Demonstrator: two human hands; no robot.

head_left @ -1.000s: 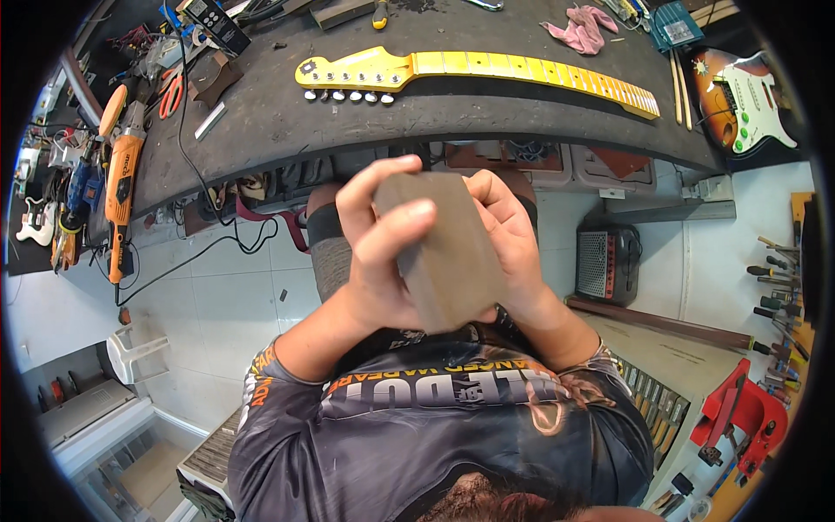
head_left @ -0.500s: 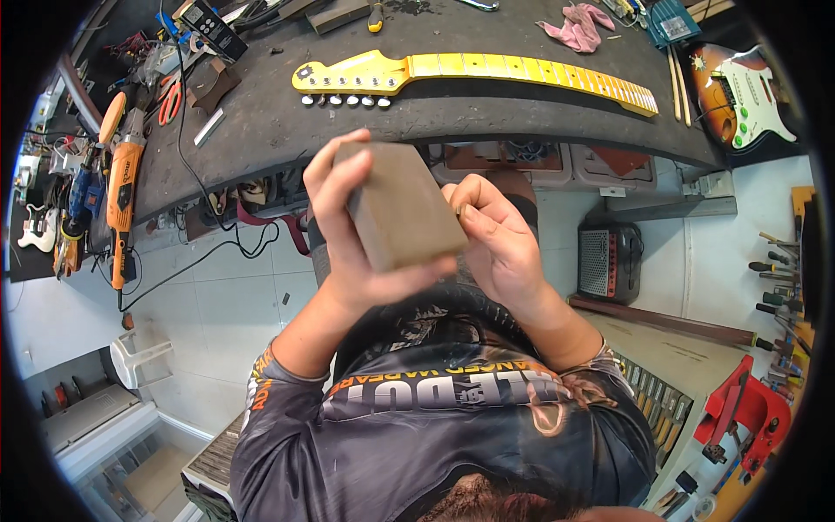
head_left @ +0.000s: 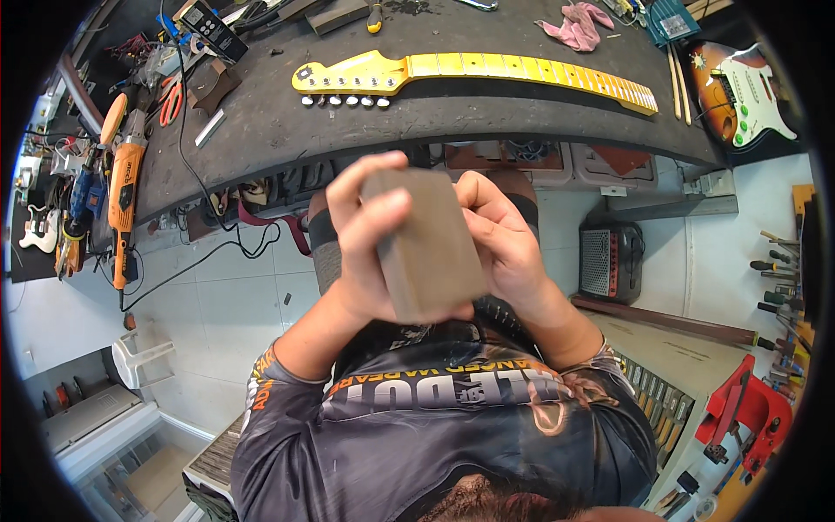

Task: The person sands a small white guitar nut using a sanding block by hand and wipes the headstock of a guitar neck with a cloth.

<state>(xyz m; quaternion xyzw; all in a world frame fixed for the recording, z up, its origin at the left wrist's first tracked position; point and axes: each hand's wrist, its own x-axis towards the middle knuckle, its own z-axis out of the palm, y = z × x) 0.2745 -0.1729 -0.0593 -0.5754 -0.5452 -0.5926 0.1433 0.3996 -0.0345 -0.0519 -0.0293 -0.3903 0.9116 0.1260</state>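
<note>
A grey-brown rectangular block (head_left: pixel 430 248), slightly blurred by motion, is held up in front of my body. My left hand (head_left: pixel 361 226) grips it, with fingers wrapped over its left edge and the palm under its lower end. At the block's right edge, my right hand (head_left: pixel 500 230) is closed in a pinch. Its fingertips are partly hidden by the block, so what they hold cannot be made out. On the bench beyond my hands lies a yellow guitar neck (head_left: pixel 513 68), its headstock with tuning pegs to the left.
The dark workbench (head_left: pixel 261 130) carries a pink cloth (head_left: pixel 577 26), red-handled scissors (head_left: pixel 171 104) and a screwdriver (head_left: pixel 375 19). An orange power tool (head_left: pixel 124 191) is at the left. A sunburst guitar body (head_left: pixel 744 96) lies right, above a small amplifier (head_left: pixel 609 261). A black cable (head_left: pixel 187 165) hangs off the bench.
The block has moved down and to the right, toward my body, and stands more upright in my left hand. My right hand stays nearly in place, its fingertips now more covered by the block.
</note>
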